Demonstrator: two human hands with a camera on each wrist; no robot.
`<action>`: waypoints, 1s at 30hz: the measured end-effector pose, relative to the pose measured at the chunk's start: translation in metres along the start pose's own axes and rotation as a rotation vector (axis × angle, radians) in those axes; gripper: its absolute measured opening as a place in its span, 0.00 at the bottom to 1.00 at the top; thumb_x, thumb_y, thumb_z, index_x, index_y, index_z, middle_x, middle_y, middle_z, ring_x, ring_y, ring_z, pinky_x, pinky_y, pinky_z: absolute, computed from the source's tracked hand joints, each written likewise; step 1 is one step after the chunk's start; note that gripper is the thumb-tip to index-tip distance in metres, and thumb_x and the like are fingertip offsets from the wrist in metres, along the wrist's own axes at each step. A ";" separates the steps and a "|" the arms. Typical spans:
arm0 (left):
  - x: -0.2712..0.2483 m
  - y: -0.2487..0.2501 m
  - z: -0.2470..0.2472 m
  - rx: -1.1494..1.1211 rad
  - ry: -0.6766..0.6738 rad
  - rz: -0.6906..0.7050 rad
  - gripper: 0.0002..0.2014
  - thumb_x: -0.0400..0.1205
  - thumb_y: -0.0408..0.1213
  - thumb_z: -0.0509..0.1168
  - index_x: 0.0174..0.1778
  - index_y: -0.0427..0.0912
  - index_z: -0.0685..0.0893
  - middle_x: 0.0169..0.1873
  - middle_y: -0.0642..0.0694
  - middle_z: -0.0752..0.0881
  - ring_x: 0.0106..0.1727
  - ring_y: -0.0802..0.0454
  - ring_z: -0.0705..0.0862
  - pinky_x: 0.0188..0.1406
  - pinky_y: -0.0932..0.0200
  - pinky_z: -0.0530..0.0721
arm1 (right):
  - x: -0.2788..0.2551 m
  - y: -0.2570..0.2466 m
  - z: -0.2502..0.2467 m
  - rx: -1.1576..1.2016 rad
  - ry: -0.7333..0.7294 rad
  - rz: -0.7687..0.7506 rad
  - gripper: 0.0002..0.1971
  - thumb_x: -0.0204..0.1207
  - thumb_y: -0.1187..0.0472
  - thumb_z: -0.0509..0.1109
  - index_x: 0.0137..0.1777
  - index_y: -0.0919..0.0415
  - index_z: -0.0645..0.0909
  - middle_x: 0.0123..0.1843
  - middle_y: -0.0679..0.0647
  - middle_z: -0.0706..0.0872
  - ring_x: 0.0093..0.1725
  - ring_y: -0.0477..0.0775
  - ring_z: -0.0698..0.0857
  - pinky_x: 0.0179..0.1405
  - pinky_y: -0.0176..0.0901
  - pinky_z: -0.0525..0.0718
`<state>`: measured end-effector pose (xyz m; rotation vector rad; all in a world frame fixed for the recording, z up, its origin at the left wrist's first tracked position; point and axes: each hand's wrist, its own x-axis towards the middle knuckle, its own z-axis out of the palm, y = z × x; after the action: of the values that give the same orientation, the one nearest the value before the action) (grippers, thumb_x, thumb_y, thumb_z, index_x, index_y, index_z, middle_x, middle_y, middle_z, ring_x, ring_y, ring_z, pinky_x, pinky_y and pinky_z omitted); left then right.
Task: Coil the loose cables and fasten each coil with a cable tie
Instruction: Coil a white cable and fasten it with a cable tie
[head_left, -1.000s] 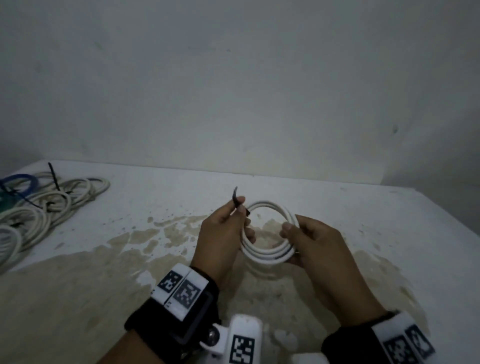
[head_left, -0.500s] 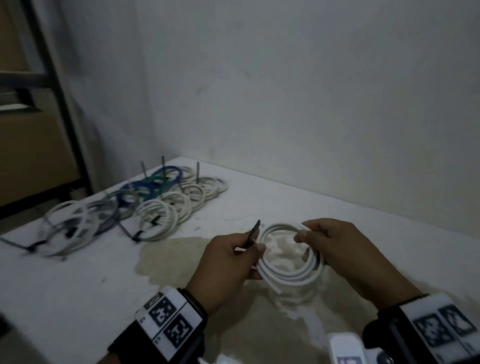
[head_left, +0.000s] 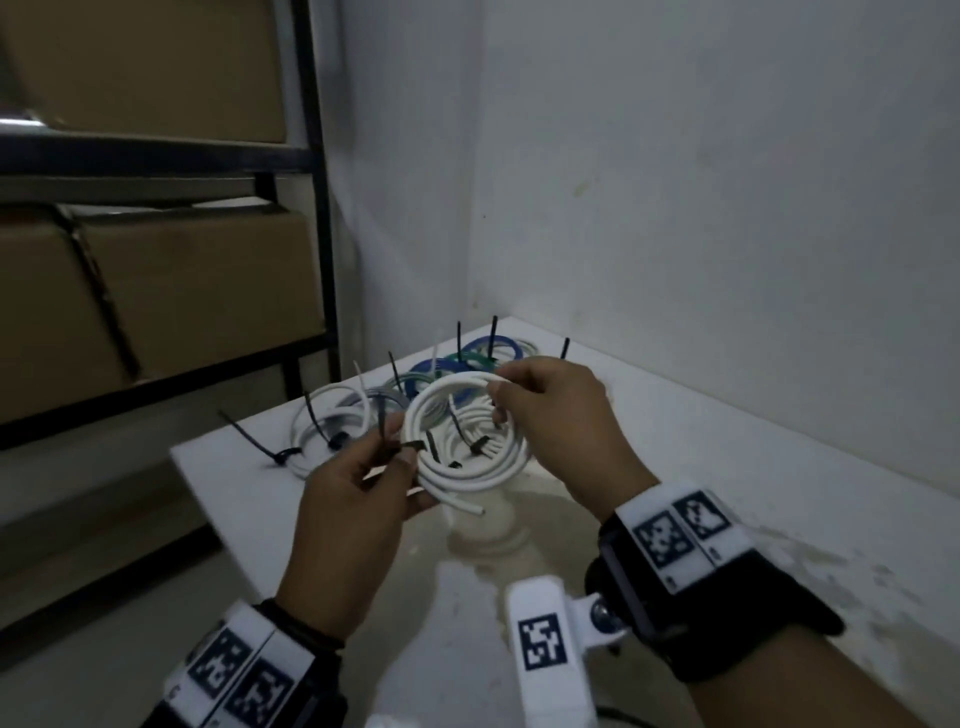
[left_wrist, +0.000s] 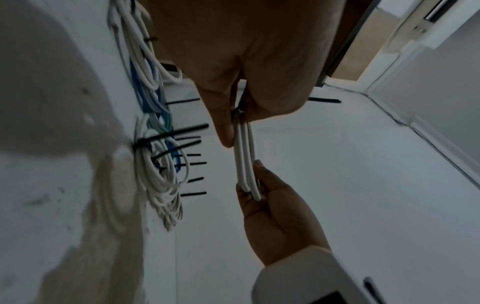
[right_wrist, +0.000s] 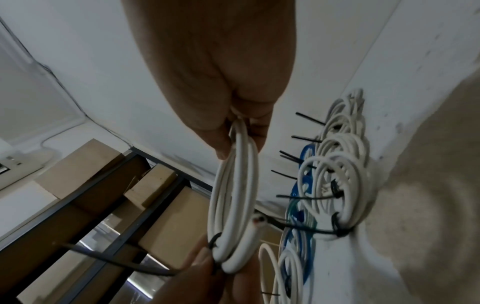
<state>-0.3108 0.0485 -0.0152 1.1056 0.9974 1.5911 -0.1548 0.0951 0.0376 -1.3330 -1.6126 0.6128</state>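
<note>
Work surface is a white table set into the corner of a room with plain white walls; its top carries a broad brownish stain on the near part. To the left stands a black metal shelving rack loaded with cardboard boxes. Against the far corner of the table lies a pile of finished coils, white, blue and green, each bound with a black tie whose tail sticks upward. The item in work is a white cable coil, several turns of round white cable, held upright in the air above the table, in front of the pile, with one cut end protruding at the bottom. A black cable tie is looped round the turns on the coil's left side, its tail trailing free. The left hand pinches the tie and the coil at that point, thumb and fingers pressed together on them. The right hand grips the opposite side of the coil, fingers curled round the turns.
</note>
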 end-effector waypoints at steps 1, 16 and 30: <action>0.003 -0.002 -0.007 0.008 0.028 0.002 0.16 0.83 0.25 0.61 0.56 0.50 0.85 0.45 0.48 0.92 0.45 0.51 0.91 0.38 0.62 0.88 | 0.005 -0.001 0.009 0.009 -0.015 0.002 0.08 0.78 0.59 0.69 0.39 0.57 0.86 0.31 0.50 0.87 0.30 0.45 0.82 0.38 0.44 0.81; 0.028 -0.051 -0.038 0.235 0.078 -0.292 0.12 0.79 0.25 0.68 0.30 0.38 0.86 0.37 0.35 0.87 0.37 0.44 0.85 0.44 0.52 0.86 | 0.004 0.048 0.054 -0.293 -0.013 0.071 0.14 0.77 0.63 0.69 0.29 0.60 0.76 0.26 0.48 0.76 0.27 0.38 0.72 0.25 0.27 0.68; 0.029 -0.048 -0.041 0.616 0.026 -0.128 0.08 0.75 0.32 0.73 0.30 0.40 0.87 0.30 0.47 0.89 0.38 0.52 0.86 0.44 0.59 0.81 | -0.016 0.052 0.060 -0.153 0.044 0.279 0.08 0.76 0.62 0.71 0.43 0.61 0.74 0.42 0.63 0.86 0.39 0.58 0.84 0.33 0.42 0.79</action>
<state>-0.3432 0.0836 -0.0652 1.3905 1.6044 1.2211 -0.1829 0.1058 -0.0377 -1.6914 -1.4725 0.6299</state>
